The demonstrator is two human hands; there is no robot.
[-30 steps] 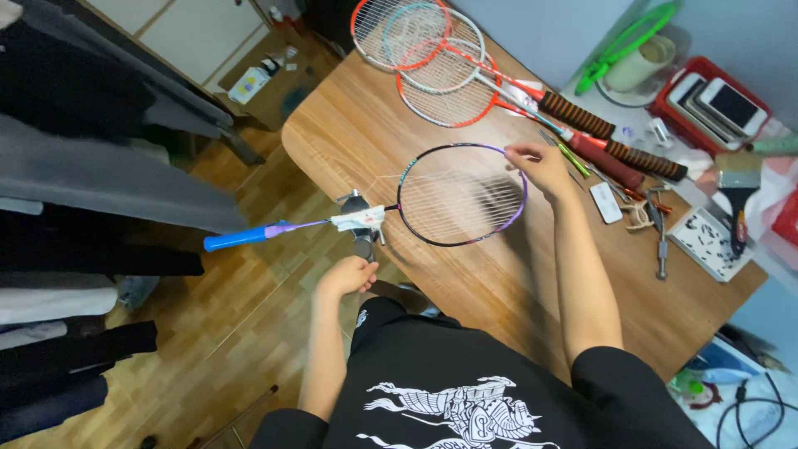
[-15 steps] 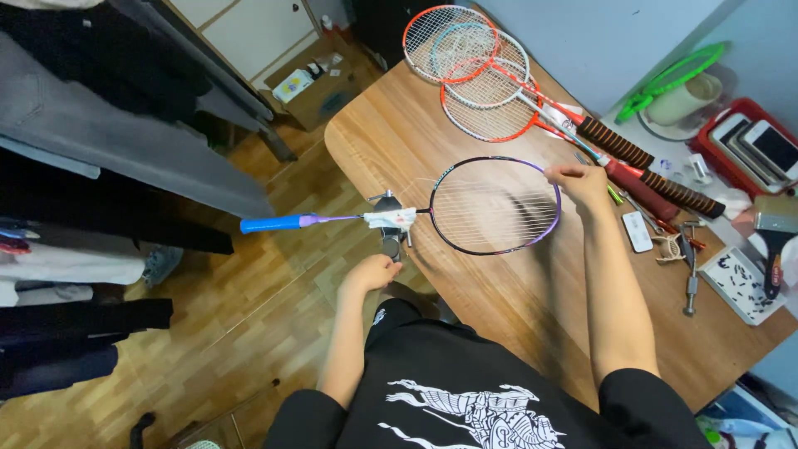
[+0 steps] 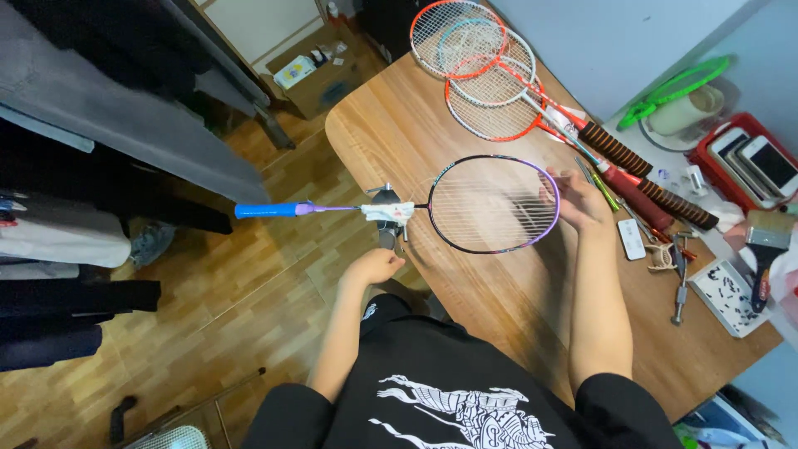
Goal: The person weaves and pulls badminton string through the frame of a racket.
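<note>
Now right hand [image 3: 575, 199] grips racket [image 3: 490, 204] rim — left hand [image 3: 376, 266] under clamp [image 3: 387, 214].

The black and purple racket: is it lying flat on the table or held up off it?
Held up: the black and purple racket sits clamped at its throat, shaft jutting past the table edge.

Wood table [image 3: 465, 291] w/ rackets [image 3: 486, 79], tools [image 3: 677, 283].

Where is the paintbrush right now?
In the head view, the paintbrush lies at the far right edge of the table, beside a white tray and below the red tray with phones.
</note>
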